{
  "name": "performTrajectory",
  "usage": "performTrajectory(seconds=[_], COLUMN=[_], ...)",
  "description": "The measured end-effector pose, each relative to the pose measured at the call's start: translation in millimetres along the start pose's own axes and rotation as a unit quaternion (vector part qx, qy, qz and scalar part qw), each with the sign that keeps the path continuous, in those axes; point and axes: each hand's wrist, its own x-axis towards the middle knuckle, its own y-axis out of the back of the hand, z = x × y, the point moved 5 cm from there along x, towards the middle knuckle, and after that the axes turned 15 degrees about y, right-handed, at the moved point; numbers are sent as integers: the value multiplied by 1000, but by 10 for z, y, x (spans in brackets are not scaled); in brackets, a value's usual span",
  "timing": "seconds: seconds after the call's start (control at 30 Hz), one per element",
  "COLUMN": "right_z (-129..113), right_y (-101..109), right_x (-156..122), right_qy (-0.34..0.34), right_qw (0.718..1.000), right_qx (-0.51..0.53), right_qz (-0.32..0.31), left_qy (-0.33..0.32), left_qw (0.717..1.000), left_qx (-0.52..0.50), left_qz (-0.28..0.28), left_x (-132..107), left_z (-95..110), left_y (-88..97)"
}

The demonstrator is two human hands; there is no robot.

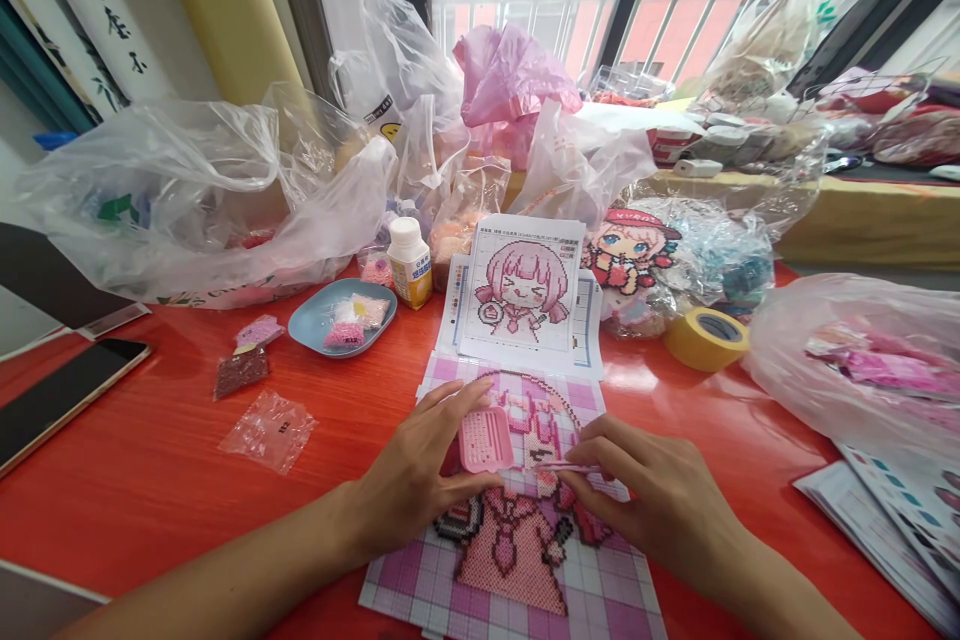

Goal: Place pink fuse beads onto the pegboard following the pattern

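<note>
A bead picture of a pink-haired figure (517, 530) lies on a pink checked sheet (600, 590) at the near edge of the red table (172, 480). My left hand (420, 480) holds a small pink bead tray (486, 438) over the picture, fingers curled around it. My right hand (660, 490) pinches a thin pink tool (566, 466) whose tip rests on the figure's face area. Just beyond lies a printed pattern sheet (525, 295) showing the same character.
A blue dish (315, 325) with bead packets, a white bottle (409, 263) and loose bead bags (268, 430) sit left. A yellow tape roll (705, 337) and plastic bags (855, 360) lie right. A phone (60, 400) rests at the far left. More bags crowd the window side.
</note>
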Motion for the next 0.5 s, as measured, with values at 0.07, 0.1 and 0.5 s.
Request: performTrajectory(seconds=[0.07, 0.1, 0.5], right_z=[-2, -4, -4], right_y=[-7, -10, -20], right_x=[-1, -3, -3], right_qy=[0, -1, -1], right_qw=[1000, 1000, 1000], right_qx=[-2, -3, -9], right_qz=[0, 0, 4], left_qy=[0, 0, 4], left_qw=[1000, 1000, 1000], left_qx=[1, 1, 4], left_qz=[-1, -1, -11], left_x=[0, 1, -10], left_z=[-1, -2, -21], left_y=[-2, -4, -10])
